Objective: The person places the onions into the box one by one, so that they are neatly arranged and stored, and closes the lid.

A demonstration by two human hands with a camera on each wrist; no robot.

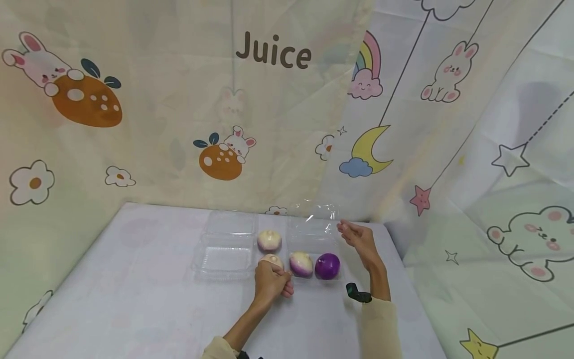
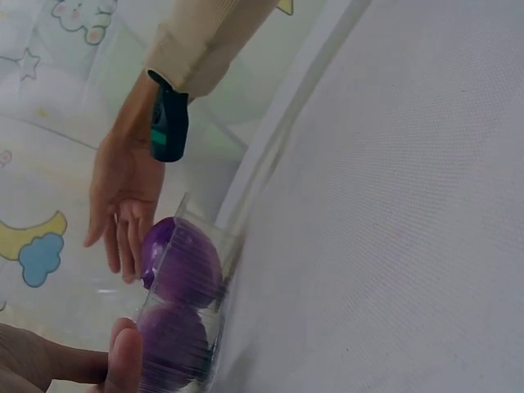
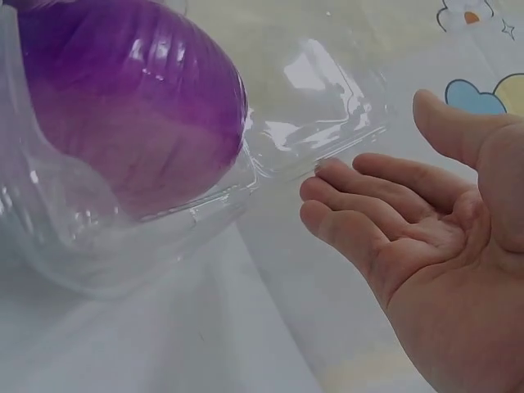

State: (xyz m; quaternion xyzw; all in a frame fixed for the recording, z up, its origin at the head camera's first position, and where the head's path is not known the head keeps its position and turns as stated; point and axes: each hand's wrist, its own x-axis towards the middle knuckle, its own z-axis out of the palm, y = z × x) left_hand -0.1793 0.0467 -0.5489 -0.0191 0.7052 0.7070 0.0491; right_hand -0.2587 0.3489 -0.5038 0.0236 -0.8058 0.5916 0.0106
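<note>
A clear plastic clamshell container (image 1: 309,282) holds a purple-and-white turnip (image 1: 301,265) and a round, glossy purple vegetable (image 1: 328,266). Its transparent lid (image 1: 314,227) stands raised at the back. My left hand (image 1: 270,285) pinches the container's left front corner with bent fingers; the thumb shows against its side in the left wrist view. That hand partly hides another pale turnip (image 1: 271,259). Palm turned inward, my right hand (image 1: 358,242) is at the lid's right side with its fingers extended. Its fingertips (image 3: 315,214) lie near the lid edge in the right wrist view.
A second clear clamshell container (image 1: 226,257) lies with its lid folded back on the left. One more white turnip (image 1: 269,241) sits between the containers. Printed cloth (image 1: 278,109) hangs behind the white table (image 1: 134,279), whose right edge runs past my right forearm.
</note>
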